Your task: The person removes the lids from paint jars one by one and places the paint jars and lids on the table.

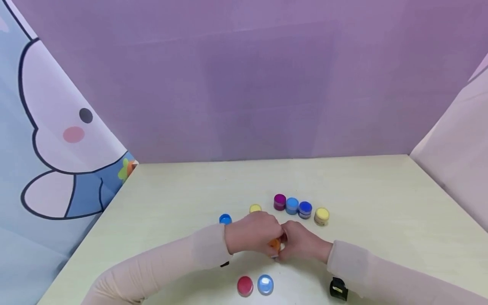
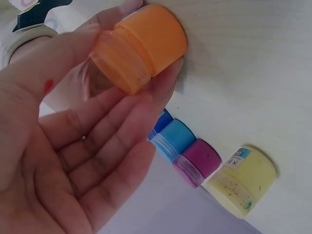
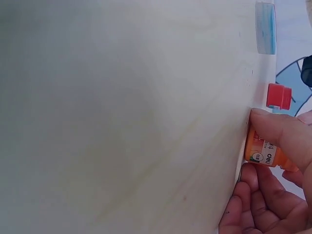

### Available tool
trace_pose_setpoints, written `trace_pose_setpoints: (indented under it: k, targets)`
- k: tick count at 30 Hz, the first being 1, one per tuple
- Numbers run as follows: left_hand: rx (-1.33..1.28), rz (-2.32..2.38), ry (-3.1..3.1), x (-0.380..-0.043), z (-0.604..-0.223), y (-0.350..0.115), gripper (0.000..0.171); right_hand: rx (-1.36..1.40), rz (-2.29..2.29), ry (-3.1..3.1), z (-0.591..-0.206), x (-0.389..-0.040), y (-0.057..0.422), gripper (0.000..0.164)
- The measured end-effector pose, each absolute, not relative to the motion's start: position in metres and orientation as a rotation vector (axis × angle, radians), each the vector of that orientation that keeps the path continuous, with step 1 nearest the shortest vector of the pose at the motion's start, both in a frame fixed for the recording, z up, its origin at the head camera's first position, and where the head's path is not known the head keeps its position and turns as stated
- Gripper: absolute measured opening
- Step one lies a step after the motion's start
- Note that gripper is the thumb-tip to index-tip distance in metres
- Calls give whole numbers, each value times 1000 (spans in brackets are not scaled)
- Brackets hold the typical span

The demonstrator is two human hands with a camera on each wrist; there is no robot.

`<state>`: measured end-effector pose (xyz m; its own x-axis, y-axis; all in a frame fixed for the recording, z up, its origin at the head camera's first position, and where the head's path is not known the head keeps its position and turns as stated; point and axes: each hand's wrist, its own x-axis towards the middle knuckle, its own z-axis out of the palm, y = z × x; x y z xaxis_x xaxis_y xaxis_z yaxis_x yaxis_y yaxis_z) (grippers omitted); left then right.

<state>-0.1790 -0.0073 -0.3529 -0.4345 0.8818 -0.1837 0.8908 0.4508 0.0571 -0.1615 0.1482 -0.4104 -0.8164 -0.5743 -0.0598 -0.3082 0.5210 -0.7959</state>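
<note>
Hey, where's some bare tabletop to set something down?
Free table: between the rightmost yellow jar and right wall; between the blue container and left wall; behind the purple jar. Crowded: the middle, where left hand and right hand hold the orange jar, with a red container in front.

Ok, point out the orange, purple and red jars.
Orange jar (image 2: 157,39), left wrist view, on its side.
Purple jar (image 1: 280,198), head view, on its top.
Red jar (image 1: 245,285), head view, on its top.

I'm reading "deli" on the label (image 3: 263,156) of the orange jar (image 3: 267,147); the yellow jar (image 2: 247,183) is showing a sticker (image 2: 237,158) whose small characters I'm not making out.
</note>
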Motion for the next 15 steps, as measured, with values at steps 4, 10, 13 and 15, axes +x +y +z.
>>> trace_pose_setpoints:
  k: [4,10,13,15]
  targets:
    - [1473,-59,2565,-177,-353,-8,18,-761,-1173,2469,-411,-162,148,25]
    - [1467,-78,2570,-177,-352,-12,28,-724,-1156,2470,-410,-162,146,23]
    - [1536,-66,2539,-178,-351,-15,31,-696,-1142,2470,-409,-161,146,23]
    - [1617,-55,2505,-180,-349,-16,30,-693,-1144,2465,-408,-161,147,24]
